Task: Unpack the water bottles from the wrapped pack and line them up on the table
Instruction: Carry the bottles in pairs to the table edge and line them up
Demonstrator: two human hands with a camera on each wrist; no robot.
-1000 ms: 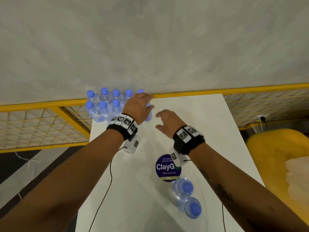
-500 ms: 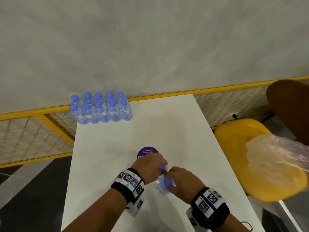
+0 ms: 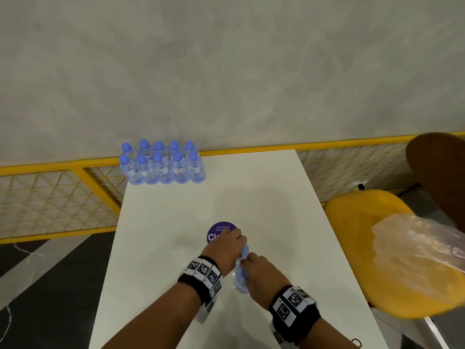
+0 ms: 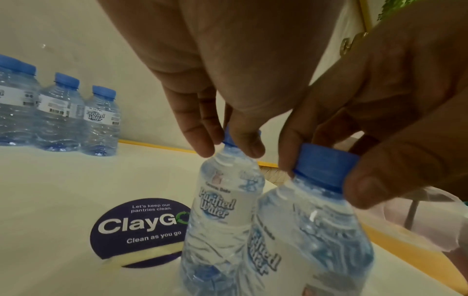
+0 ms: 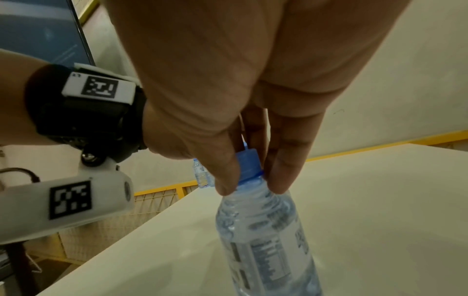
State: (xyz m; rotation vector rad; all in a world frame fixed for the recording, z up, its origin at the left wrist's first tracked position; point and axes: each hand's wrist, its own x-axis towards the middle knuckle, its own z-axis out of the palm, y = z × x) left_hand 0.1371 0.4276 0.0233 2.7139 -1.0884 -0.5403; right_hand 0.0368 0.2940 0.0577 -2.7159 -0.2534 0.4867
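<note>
Two clear water bottles with blue caps stand side by side near the table's front. My left hand (image 3: 240,244) (image 4: 228,148) pinches the cap of the farther bottle (image 3: 245,250) (image 4: 222,210). The nearer bottle (image 3: 240,280) (image 4: 303,240) (image 5: 266,240) is held by its cap between thumb and fingers of my right hand (image 3: 245,263) (image 4: 325,178) (image 5: 253,188). Several more bottles (image 3: 161,165) (image 4: 58,112) stand in two rows at the table's far left corner.
A round purple ClayGo sticker (image 3: 219,230) (image 4: 136,226) lies on the white table (image 3: 226,197) just beyond my hands. To the right, crumpled clear plastic wrap (image 3: 422,245) rests on a yellow chair (image 3: 352,222). A yellow mesh railing (image 3: 50,197) runs behind the table.
My hands came back from the far rows to the two near bottles and took hold of their caps. Over the last half second they barely moved.
</note>
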